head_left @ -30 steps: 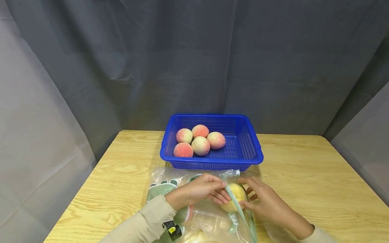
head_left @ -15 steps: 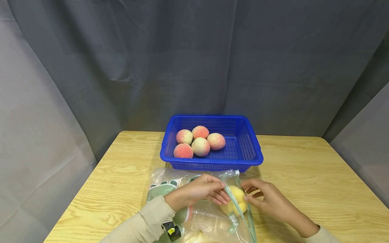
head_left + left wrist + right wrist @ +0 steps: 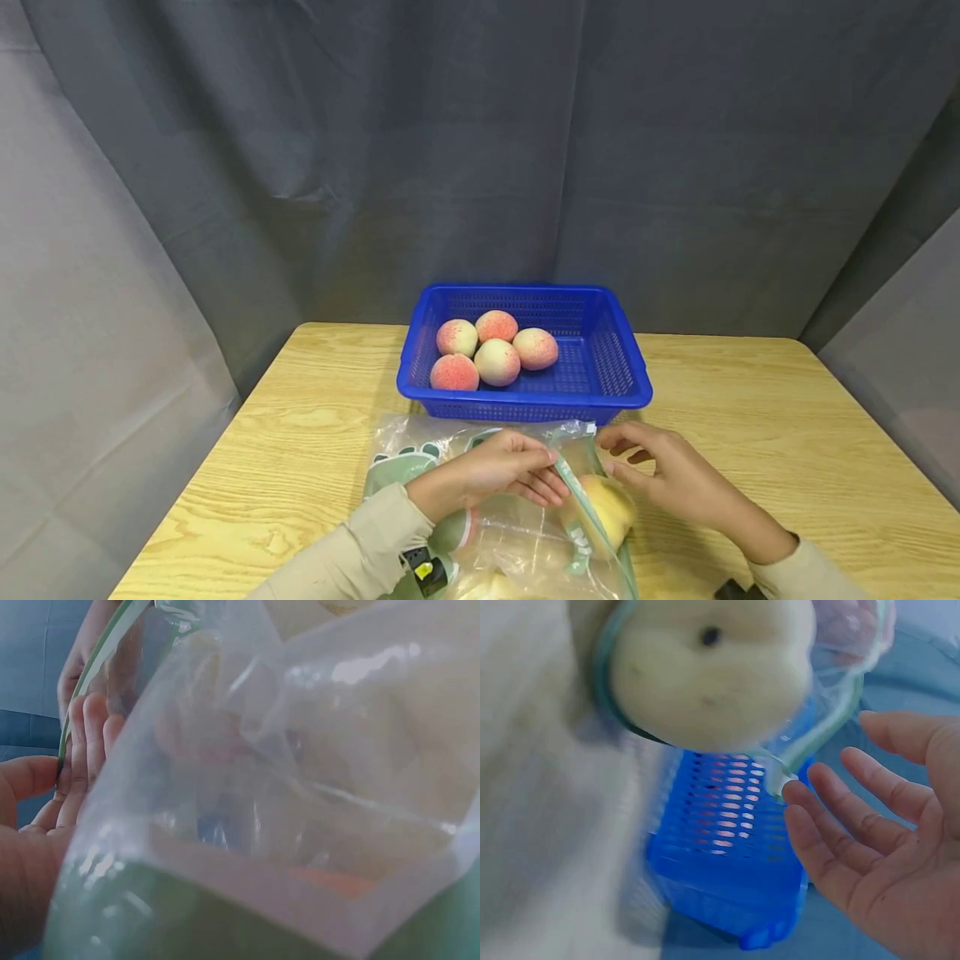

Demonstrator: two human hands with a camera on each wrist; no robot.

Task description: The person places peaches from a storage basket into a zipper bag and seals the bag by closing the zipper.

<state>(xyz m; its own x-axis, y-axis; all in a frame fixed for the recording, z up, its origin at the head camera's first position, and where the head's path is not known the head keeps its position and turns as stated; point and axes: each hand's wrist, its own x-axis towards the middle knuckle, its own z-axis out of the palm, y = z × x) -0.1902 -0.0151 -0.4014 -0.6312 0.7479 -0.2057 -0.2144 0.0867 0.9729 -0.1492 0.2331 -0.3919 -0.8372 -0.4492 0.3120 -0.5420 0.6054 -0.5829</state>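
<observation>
Dark grey cloth [image 3: 450,167] hangs behind a wood-grain table [image 3: 750,417], with a paler grey panel [image 3: 90,292] at far left. From the left on the tabletop, a clear plastic bag [image 3: 517,533] with green printing lies near the front edge, a pale yellow shape [image 3: 491,586] showing through its film. The left hand [image 3: 495,471] reaches across it, pinching the bag's green-edged rim between thumb and fingers. Behind stands a blue basket [image 3: 525,397] containing five pink-and-cream peaches [image 3: 497,362], clustered towards its left side. Further right, a yellow fruit [image 3: 611,508] sits at the bag's mouth, between the hands. Just beyond it, the right hand [image 3: 667,479] holds nothing, its fingers loosely bent and spread, apart from the fruit in the right wrist view.
</observation>
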